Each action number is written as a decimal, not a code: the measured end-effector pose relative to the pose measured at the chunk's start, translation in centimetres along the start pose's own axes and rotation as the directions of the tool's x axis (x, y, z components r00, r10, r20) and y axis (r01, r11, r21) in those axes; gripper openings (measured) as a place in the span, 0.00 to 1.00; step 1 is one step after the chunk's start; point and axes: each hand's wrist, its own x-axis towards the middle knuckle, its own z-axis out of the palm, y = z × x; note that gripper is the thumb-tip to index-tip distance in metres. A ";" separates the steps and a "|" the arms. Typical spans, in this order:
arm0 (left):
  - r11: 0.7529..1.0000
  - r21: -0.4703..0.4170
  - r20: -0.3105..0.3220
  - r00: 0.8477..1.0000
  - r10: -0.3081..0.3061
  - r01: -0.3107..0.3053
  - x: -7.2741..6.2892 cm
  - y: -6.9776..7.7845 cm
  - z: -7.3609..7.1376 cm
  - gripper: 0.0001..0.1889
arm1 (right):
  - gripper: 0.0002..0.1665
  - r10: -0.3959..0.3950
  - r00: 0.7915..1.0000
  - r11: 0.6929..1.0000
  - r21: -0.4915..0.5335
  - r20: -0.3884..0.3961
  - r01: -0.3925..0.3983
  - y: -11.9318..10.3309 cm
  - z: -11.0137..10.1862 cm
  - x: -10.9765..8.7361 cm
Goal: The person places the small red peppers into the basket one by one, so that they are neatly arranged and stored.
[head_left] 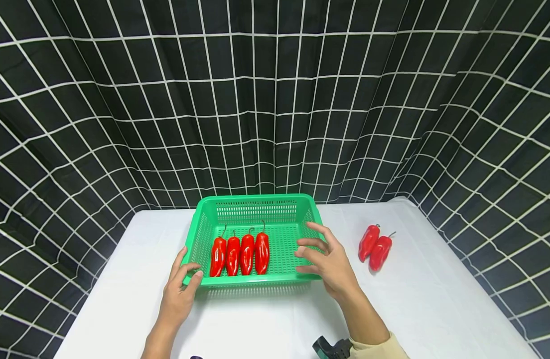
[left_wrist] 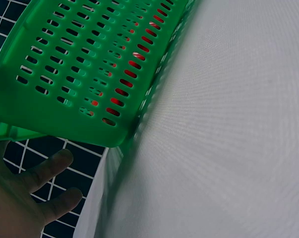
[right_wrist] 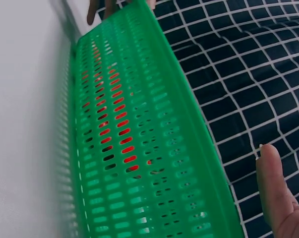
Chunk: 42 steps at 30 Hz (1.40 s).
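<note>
A green plastic basket [head_left: 257, 280] with slotted walls sits on the white table. Several glossy red peppers [head_left: 247, 254] lie side by side in its left half, stems toward the back. My left hand [head_left: 178, 296] holds the basket's front left corner, thumb on the front rim and other fingers at the left side. In the left wrist view, two fingers [left_wrist: 65, 203] of that hand spread below the corner. My right hand [head_left: 326, 259] hovers over the basket's right end, fingers apart and nothing between them. Its thumb [right_wrist: 271, 168] shows beside the rim in the right wrist view.
Two more red peppers [head_left: 380, 253] lie together on the white table [head_left: 436, 299], right of the basket. A black curtain with white grid lines [head_left: 275, 99] surrounds the table behind and at the sides. A dark strapped device [head_left: 333, 348] is on my right wrist.
</note>
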 end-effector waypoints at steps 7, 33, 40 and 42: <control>1.000 -0.017 0.003 1.000 0.009 -0.009 0.0 0.0 0.0 0.09 | 0.36 -0.026 0.999 0.999 0.041 -0.030 0.027 -0.6 -0.8 -1.1; 1.000 -0.012 0.006 1.000 0.009 -0.009 0.0 0.2 0.0 0.09 | 0.36 -0.101 0.988 0.994 0.029 -0.120 0.105 -3.2 -4.9 -3.6; 1.000 -0.013 0.006 1.000 0.009 -0.009 0.0 0.2 0.0 0.09 | 0.35 -0.115 0.984 0.993 0.026 -0.137 0.119 -3.7 -5.8 -4.0; 1.000 -0.013 0.005 1.000 0.011 -0.011 0.0 0.2 0.0 0.09 | 0.36 -0.116 0.982 0.992 0.023 -0.151 0.121 -3.9 -6.1 -4.1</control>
